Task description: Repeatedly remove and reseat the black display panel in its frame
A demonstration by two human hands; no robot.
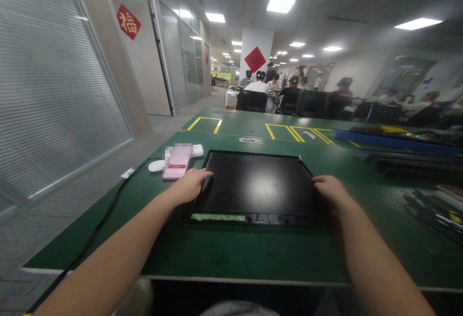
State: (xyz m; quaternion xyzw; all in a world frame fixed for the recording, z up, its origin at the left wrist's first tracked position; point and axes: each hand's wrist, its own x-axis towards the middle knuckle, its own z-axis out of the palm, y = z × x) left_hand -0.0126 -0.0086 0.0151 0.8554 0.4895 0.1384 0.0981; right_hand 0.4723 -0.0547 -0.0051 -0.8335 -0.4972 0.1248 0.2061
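A black LCD panel (pixel 235 181) lies flat just above or on the green table in front of me; I cannot tell whether it touches. Along its near edge runs a strip of green circuit board (pixel 217 217). My left hand (pixel 190 185) grips the left edge, thumb over the frame and the other fingers partly hidden. On the opposite side, my right hand (pixel 331 190) is closed around the right edge, its lower fingers hidden. A phone with a pink screen (pixel 177 164) lies close beside my left hand.
White objects lie by the phone, one a rounded piece (pixel 156 166). A black cable (pixel 108 207) crosses the left table edge. Blurred dark parts (pixel 434 210) and a blue tray (pixel 347 137) occupy the right. Yellow tape (pixel 200 118) marks the green table (pixel 253 253). People sit farther back.
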